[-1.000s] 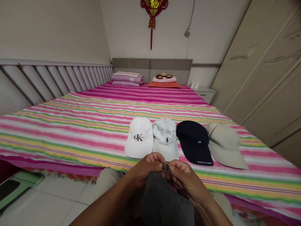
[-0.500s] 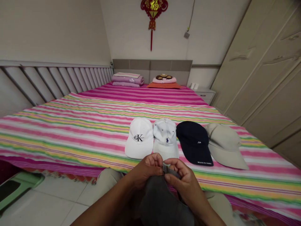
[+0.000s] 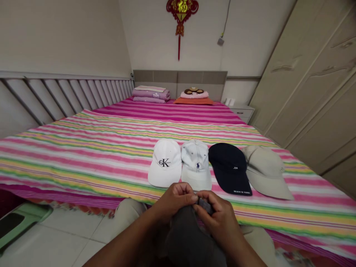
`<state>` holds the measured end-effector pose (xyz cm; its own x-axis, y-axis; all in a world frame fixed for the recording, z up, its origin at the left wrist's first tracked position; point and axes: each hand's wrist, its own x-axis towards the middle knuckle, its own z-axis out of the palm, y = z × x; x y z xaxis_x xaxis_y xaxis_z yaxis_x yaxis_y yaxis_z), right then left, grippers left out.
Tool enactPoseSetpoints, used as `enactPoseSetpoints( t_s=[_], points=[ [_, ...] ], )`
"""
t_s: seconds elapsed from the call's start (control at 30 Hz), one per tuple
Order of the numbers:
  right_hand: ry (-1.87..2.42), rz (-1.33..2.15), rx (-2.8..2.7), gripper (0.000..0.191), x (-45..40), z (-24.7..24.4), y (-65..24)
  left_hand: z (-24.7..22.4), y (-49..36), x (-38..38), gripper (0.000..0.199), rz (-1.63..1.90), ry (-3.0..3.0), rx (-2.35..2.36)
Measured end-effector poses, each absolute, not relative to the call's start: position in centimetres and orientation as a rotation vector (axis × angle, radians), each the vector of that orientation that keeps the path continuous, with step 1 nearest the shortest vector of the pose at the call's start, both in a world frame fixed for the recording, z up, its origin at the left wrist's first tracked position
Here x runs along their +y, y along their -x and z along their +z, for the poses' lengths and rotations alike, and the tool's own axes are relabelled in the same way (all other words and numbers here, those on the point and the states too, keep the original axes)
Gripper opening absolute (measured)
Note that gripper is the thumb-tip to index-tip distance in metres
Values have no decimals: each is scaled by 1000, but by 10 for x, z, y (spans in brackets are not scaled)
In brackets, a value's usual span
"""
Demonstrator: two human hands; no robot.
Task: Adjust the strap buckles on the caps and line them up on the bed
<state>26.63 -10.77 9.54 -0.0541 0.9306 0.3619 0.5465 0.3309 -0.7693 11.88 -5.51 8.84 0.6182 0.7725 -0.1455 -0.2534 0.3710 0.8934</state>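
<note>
Five caps are in front of me: four on the wide bed with its pink, yellow and green striped bedspread [image 3: 83, 159], and one held just off the bed's near edge. Left of the bed's near corner, a green plastic stool [image 3: 22, 222] stands on the floor. Below the same edge is my knee in beige trousers [image 3: 129, 215]. Beside it, my left hand [image 3: 176, 200] is curled shut at the back of the dark grey cloth baseball cap [image 3: 189, 237], though I cannot tell how much cloth it pinches. My right hand [image 3: 218, 218] grasps the cap's narrow dark strap [image 3: 205, 205] between thumb and fingers, and any fastener there is hidden.

The cap looks light and soft, so its crown will sag under a grip. The strap gives the firmest hold, with the crown left to hang.

Near the bed's foot, from left to right, lie a white cap with a black CK logo [image 3: 164, 163], a pale blue cap with a navy polo-player logo [image 3: 196, 165], a navy cap with a white-lettered brim [image 3: 229, 168], and a beige cap [image 3: 265, 172] tilted onto its neighbour's side. Right of the bed are cream wardrobe doors [image 3: 314, 81].
</note>
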Motion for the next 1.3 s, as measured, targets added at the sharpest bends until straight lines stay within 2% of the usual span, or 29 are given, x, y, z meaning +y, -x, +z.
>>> enactPoseSetpoints(
  t_s=[0.27,0.73,0.8,0.93,1.0,1.3],
  points=[
    [1323,285,-1771,7,-106,92,-266,89,-119,-55,22,687,-991,708],
    [1417,324,-1783,6,-108,90,-270,92,-112,-49,4,674,-835,468],
    [1417,346,-1787,9,-108,89,-270,91,-112,-48,5,676,-836,469],
    [1297,389,-1853,34,-108,89,-273,91,-114,-48,6,690,-839,477],
    [1219,422,-1923,40,-108,91,-274,92,-114,-48,7,703,-855,498],
    [1141,491,-1919,29,-104,94,-276,94,-117,-49,7,724,-882,550]
  ],
)
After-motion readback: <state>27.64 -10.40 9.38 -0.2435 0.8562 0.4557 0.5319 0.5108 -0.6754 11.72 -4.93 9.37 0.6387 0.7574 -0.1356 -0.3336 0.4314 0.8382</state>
